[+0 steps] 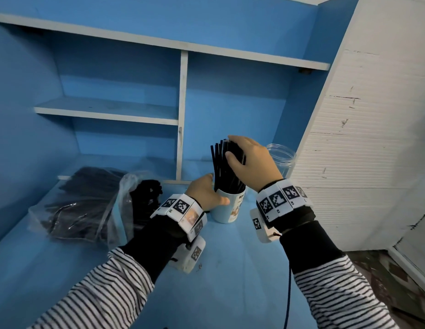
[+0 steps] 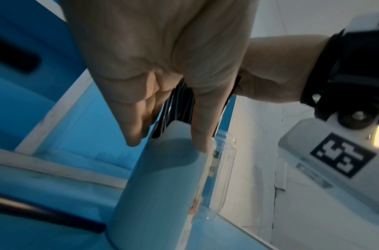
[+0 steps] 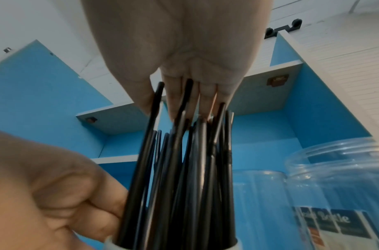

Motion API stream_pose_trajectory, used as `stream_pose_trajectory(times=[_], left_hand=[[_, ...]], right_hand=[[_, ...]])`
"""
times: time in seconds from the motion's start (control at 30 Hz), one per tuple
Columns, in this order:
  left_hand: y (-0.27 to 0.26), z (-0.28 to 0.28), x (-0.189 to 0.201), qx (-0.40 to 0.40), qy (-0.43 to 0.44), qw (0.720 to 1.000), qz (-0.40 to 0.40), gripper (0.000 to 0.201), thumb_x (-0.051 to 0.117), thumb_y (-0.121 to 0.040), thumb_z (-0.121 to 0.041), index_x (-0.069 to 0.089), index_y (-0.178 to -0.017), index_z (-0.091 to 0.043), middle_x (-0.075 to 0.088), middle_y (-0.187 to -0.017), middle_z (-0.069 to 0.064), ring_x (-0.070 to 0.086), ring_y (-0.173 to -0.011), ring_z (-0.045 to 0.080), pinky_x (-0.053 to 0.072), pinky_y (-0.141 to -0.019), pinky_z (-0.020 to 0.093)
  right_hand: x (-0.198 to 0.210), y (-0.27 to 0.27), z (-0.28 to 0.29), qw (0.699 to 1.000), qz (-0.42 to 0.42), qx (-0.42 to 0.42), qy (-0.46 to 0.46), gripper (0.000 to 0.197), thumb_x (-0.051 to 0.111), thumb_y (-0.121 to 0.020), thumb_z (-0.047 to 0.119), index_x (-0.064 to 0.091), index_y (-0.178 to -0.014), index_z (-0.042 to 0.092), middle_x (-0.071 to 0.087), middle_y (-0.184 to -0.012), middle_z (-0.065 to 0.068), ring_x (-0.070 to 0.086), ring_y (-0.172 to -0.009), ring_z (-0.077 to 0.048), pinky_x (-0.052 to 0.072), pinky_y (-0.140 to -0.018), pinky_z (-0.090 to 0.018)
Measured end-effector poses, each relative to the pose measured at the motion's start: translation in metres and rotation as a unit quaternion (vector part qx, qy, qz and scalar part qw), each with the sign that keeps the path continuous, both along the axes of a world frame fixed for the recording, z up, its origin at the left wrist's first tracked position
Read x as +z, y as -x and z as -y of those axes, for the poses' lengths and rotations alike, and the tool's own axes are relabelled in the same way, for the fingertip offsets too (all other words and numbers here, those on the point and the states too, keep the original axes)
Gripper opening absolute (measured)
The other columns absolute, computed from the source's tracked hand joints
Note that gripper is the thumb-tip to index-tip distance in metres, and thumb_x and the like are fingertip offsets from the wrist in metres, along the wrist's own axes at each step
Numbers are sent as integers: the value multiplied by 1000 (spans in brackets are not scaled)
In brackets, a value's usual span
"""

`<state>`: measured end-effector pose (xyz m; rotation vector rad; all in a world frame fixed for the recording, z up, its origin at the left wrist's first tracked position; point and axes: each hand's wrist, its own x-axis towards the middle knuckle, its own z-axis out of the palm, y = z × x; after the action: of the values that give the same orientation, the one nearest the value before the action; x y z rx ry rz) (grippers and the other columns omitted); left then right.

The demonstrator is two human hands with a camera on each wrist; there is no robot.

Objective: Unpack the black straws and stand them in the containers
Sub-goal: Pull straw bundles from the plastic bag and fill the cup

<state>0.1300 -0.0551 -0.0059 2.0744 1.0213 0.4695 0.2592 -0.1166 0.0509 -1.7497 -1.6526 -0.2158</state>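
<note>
My left hand (image 1: 208, 193) grips the cup (image 1: 227, 208); my right hand (image 1: 250, 162), fingers relaxed, rests on the straws (image 1: 224, 172).

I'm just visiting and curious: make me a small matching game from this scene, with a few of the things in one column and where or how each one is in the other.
Things:
1. white cup
2. clear jar
3. plastic bag
4. right hand

States:
A. lies at the left of the blue surface, with black straws still inside
B. stands empty behind the cup, to the right
C. rests on top of the standing straws
D. stands upright, steadied by the left hand, full of straws

Pairs: 1-D, 2-B, 3-A, 4-C
</note>
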Motion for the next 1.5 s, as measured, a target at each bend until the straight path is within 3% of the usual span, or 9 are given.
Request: stream_pose_trajectory(times=[0.1, 0.23, 0.33, 0.47, 0.57, 0.7, 0.97, 1.27, 1.5], left_hand=[[20, -3, 7, 52, -11, 998, 30, 65, 71, -83, -21, 43, -141, -16, 51, -139, 3, 50, -126, 20, 39, -103, 27], [69, -7, 32, 77, -64, 987, 126, 36, 71, -83, -15, 59, -114, -28, 62, -115, -3, 60, -104, 18, 45, -91, 28], [112, -17, 49, 108, -109, 981, 119, 28, 71, -82, -19, 62, -100, -37, 64, -106, -9, 59, -97, 13, 47, -90, 30], [157, -30, 53, 155, -131, 976, 73, 23, 68, -63, -41, 59, -85, -45, 66, -105, -4, 62, -101, 13, 48, -96, 40], [178, -37, 44, 171, -112, 979, 12, 26, 77, -68, -39, 58, -86, -46, 62, -106, 5, 60, -101, 20, 47, -96, 41], [191, -38, 29, 144, -86, 985, -27, 32, 76, -62, -38, 59, -86, -52, 63, -109, 1, 59, -102, 18, 48, -95, 41], [192, -37, 9, 108, -68, 992, -12, 39, 77, -75, -13, 66, -92, -45, 67, -115, -4, 62, -106, 12, 49, -97, 36], [188, -37, 7, 179, -115, 977, 26, 41, 64, -76, 0, 72, -103, -30, 68, -109, -6, 62, -98, 8, 43, -83, 19], [184, -30, 13, 185, -134, 973, 18, 45, 61, -79, -3, 70, -113, -30, 64, -126, -5, 65, -95, 12, 43, -69, 12]], right_hand=[[3, 13, 7, 995, 5, 21, -100, 37, 54, -92, 19, 57, -127, 8, 57, -131, -5, 48, -125, -22, 36, -107, -30], [2, 46, 17, 982, -29, 80, -167, 15, 53, -82, 6, 65, -92, 6, 63, -89, -5, 57, -82, -18, 46, -76, -24], [-15, 62, 14, 992, -71, 103, -32, 17, 54, -81, -1, 68, -90, 4, 67, -89, -9, 59, -76, -17, 47, -71, -22], [-51, 73, 1, 958, -25, 35, 283, 39, 53, -93, 16, 55, -132, 11, 58, -132, -8, 54, -120, -22, 40, -99, -26], [-70, 82, -9, 929, 27, 6, 369, 46, 47, -97, 18, 42, -143, 16, 47, -144, -8, 45, -131, -24, 36, -104, -28], [-77, 93, -20, 895, 121, -4, 429, 41, 43, -96, 9, 50, -136, 8, 50, -139, -13, 48, -127, -31, 42, -102, -33], [-81, 96, -24, 913, 113, 20, 391, 26, 52, -96, 18, 68, -115, 11, 65, -114, -11, 58, -109, -29, 49, -84, -30], [-47, 102, 2, 965, -4, 96, 246, 25, 64, -90, 33, 60, -115, 32, 63, -91, 12, 59, -87, -12, 51, -79, -31], [-37, 119, -9, 961, 30, 135, 240, 39, 52, -89, 11, 65, -124, 23, 60, -115, -2, 58, -102, -20, 47, -85, -26]])
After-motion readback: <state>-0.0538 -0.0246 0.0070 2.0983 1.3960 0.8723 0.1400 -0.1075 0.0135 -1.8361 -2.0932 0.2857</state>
